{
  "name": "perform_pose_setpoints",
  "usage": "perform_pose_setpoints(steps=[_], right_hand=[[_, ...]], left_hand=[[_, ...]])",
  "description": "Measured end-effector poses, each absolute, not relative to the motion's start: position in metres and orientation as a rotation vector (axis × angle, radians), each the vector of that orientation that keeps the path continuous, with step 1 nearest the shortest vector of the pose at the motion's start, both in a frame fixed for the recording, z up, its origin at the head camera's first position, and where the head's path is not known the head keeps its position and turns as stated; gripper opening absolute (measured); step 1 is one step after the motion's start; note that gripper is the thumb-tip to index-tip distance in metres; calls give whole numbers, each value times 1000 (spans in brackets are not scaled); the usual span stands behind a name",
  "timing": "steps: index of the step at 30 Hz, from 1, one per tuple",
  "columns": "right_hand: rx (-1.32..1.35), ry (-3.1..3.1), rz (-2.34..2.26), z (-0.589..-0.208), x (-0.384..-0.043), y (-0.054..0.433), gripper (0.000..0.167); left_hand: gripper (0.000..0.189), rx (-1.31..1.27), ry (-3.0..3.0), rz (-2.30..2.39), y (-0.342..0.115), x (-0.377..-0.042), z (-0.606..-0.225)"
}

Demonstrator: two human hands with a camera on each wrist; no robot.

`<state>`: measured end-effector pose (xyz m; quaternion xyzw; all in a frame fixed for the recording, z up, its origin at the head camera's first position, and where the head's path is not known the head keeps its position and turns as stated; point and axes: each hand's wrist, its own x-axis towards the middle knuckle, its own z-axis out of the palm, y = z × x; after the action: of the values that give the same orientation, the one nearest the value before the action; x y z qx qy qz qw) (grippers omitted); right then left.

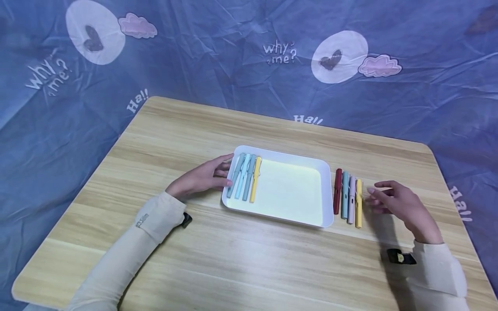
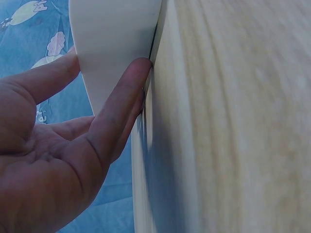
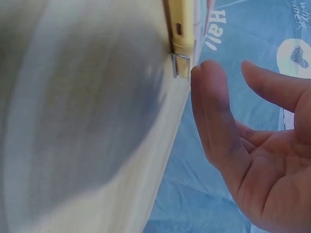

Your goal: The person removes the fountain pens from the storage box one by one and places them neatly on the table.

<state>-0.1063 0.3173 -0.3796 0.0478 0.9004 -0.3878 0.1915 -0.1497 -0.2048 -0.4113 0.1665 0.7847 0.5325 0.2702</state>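
A shallow white tray (image 1: 289, 218) lies on the table. My left hand (image 1: 204, 176) holds its left side, with the thumb at the rim and fingers against the outer wall (image 2: 116, 29). Inside the tray, along its left end, capped pens lie side by side: two grey-blue, a light blue pen (image 1: 243, 176) between them, and a yellow pen (image 1: 255, 179). Right of the tray is a row with a dark red pen (image 1: 337, 191), a blue pen (image 1: 345, 195), a lilac pen (image 1: 352, 200) and another yellow pen (image 1: 359, 203). My right hand (image 1: 400, 205) hovers beside that yellow pen, fingers loosely bent, holding nothing.
The wood-grain table (image 1: 233, 268) has rounded corners. A blue printed cloth (image 1: 233, 56) hangs behind it and at both sides. Dark straps (image 1: 401, 257) sit at both wrists by the light sleeves.
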Motion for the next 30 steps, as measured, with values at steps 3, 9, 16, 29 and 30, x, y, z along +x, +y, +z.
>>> perform_pose_setpoints(steps=[3, 9, 16, 29, 30], right_hand=[[138, 2530, -1095, -377, -107, 317, 73], [119, 2532, -1136, -373, -108, 314, 80], [74, 2545, -1156, -364, -110, 304, 81], [5, 2580, -1192, -346, -123, 263, 76], [-4, 2582, -1190, -345, -124, 259, 76]], left_hand=[[90, 447, 2106, 1442, -205, -150, -412], [89, 438, 2099, 1451, -205, -150, -412], [89, 416, 2088, 1460, -204, -150, -411], [89, 429, 2102, 1446, -204, -150, -411], [88, 437, 2112, 1437, -205, -151, -411]])
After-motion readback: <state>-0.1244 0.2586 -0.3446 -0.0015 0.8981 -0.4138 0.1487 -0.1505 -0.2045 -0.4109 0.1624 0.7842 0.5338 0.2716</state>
